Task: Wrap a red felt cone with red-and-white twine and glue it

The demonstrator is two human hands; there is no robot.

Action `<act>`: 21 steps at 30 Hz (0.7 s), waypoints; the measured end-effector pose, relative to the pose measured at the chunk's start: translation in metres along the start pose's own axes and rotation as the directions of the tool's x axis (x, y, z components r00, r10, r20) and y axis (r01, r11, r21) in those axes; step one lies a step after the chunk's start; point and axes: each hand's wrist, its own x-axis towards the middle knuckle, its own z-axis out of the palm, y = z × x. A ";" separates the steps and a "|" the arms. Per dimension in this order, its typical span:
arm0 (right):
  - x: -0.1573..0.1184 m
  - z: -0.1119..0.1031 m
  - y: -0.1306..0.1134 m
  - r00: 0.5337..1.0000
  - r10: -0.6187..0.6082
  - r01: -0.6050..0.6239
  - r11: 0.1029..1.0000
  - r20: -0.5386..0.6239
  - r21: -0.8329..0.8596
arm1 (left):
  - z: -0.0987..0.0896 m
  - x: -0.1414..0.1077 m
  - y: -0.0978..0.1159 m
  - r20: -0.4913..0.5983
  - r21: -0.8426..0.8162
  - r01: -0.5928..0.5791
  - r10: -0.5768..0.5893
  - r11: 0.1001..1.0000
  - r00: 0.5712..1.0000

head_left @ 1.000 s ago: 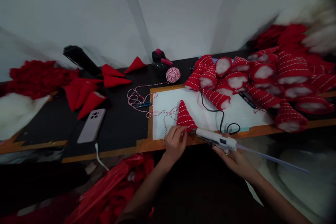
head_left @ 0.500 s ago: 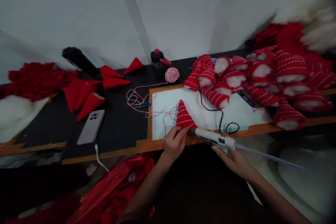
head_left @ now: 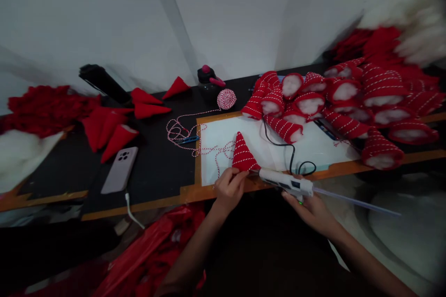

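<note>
A red felt cone (head_left: 243,154) wound with red-and-white twine lies on the white board (head_left: 212,174), its tip pointing away from me. My left hand (head_left: 230,188) is closed at the cone's base, thumb and fingers pinching the near edge. My right hand (head_left: 311,211) grips a white glue gun (head_left: 287,182), whose nozzle meets the cone's lower right corner. A long clear glue stick (head_left: 358,202) juts from the gun's back. Loose twine (head_left: 223,149) trails leftward from beside the cone to a twine ball (head_left: 226,99).
Several stuffed, twine-wrapped cones (head_left: 310,102) are heaped at right. Plain red cones (head_left: 111,130), a phone (head_left: 120,169) and blue snips (head_left: 190,139) lie at left. A black cord (head_left: 292,153) loops behind the gun. A red plastic bag (head_left: 153,250) sits below the table edge.
Both hands, the cone and the glue gun stay nearly in place. The whole view has shifted slightly.
</note>
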 end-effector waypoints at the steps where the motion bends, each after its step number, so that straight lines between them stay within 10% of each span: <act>1: 0.000 0.000 0.000 1.000 0.005 -0.005 1.000 0.002 -0.001 | 0.000 0.000 0.000 0.003 0.001 0.001 -0.001 1.000 1.000; 21: 0.030 0.004 -0.015 0.999 -0.041 0.041 0.999 0.014 -0.004 | -0.008 0.010 0.000 0.095 -0.034 0.018 -0.014 0.999 0.995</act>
